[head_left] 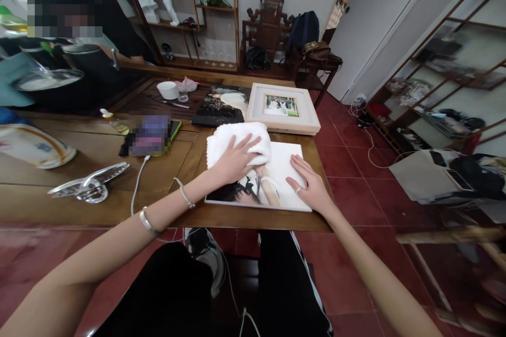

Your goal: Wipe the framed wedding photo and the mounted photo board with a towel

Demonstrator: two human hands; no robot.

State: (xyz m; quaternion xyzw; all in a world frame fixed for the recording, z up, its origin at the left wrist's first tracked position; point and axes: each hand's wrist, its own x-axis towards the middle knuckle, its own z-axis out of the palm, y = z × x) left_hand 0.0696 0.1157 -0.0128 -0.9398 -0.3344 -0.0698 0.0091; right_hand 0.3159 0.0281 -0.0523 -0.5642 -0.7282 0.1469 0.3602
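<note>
My left hand (233, 160) lies with spread fingers on top of a folded white cloth (221, 142), pressing it against a photo panel (269, 197). The panel lies flat at the table's front edge and shows a figure in a pale dress against dark and white areas. Part of its picture is hidden by the cloth and my hands. My right hand (310, 187), a ring on one finger, rests open on the panel's right side, fingers apart. Just behind stands a pale wood frame (312, 110) with a small photo in it, beside another dark photo panel (203, 108).
On the wooden table (166, 216) to the left are a silver winged ornament (93, 184), a phone (152, 134) on a white cable, a small dropper bottle (114, 122) and a white bowl (168, 90). A person (118, 31) is at the far left.
</note>
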